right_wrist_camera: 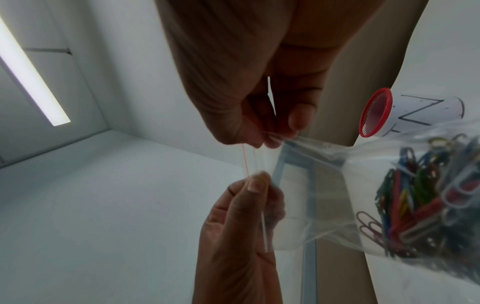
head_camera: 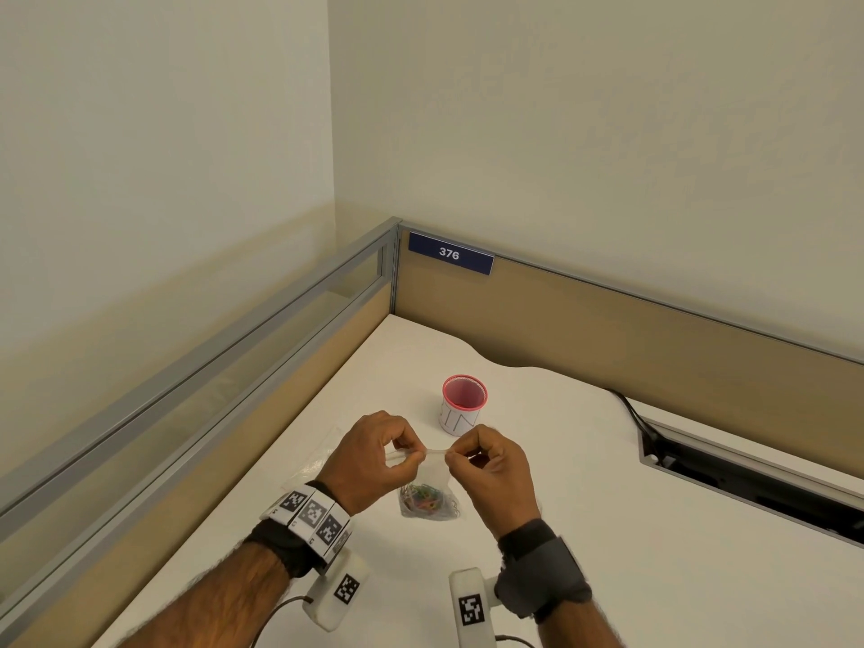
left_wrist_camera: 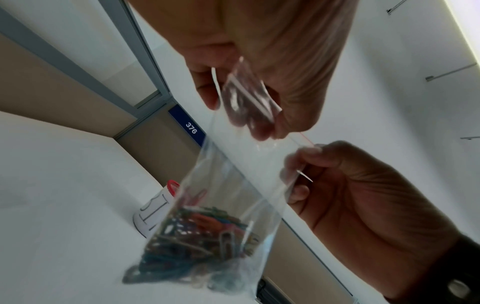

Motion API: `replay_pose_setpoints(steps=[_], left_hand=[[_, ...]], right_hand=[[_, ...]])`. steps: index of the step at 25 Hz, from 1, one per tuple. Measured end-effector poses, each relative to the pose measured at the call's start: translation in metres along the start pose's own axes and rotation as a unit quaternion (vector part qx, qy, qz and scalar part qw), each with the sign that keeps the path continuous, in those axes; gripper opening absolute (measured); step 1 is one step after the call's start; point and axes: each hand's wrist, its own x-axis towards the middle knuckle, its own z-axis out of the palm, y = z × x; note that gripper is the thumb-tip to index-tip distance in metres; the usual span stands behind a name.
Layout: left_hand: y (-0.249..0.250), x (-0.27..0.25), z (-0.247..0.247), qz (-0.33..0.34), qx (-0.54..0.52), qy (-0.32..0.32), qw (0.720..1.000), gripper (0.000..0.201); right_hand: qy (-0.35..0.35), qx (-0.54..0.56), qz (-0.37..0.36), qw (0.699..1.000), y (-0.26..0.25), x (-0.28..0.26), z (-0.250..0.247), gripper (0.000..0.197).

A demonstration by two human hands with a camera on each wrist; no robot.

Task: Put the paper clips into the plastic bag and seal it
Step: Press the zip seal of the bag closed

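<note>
Head view alone shows another bag (head_camera: 314, 462) (flat) beside left hand (head_camera: 374, 456).

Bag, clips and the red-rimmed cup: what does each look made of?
Plastic bag: thin clear glossy plastic film; the table shows through it and it creases under the fingers.
Paper clips: probably colour-coated wire, with bare silvery ones among them.
Cup: red mesh, likely metal, wrapped in what looks like white paper with handwritten marks.

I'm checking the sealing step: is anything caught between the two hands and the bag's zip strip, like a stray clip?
Nothing visible. The left hand and right hand pinch the plastic bag directly at its top strip; the paper clips sit at the bottom, well below it.
</note>
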Motion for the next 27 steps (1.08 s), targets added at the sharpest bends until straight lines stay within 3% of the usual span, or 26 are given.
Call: replay_pose_setpoints(steps=[5,9,14,18,23,27], left_hand=[[-0.014,-0.008,-0.013,-0.018,-0.018,0.003,1.0,0.02],[-0.022,-0.012,-0.018,-0.079,-0.08,0.016,0.994,0.003],[-0.03,-0.014,-0.014,-0.166,-0.256,0.052,0.951,0.007],[-0.021,-0.015,-0.002,-0.179,-0.296,0.034,0.938,0.018],[-0.016,-0.007,0.007,-0.194,-0.323,0.063,0.924,0.024],[-0.013,-0.005,0.005,-0.191,-0.311,0.062,0.929,0.01]], right_hand=[[0.013,0.029,0.01,0.999,0.007,0.001,-0.008,0.008],[0.023,0.079,0.019,0.996,0.01,0.001,-0.013,0.012],[0.028,0.123,0.042,0.991,0.01,0.001,-0.024,0.01],[0.027,0.122,0.05,0.991,0.01,0.001,-0.021,0.008],[0.011,0.129,0.048,0.99,0.008,0.001,-0.016,0.007],[0.014,0.135,0.052,0.989,0.01,0.0,-0.017,0.008]])
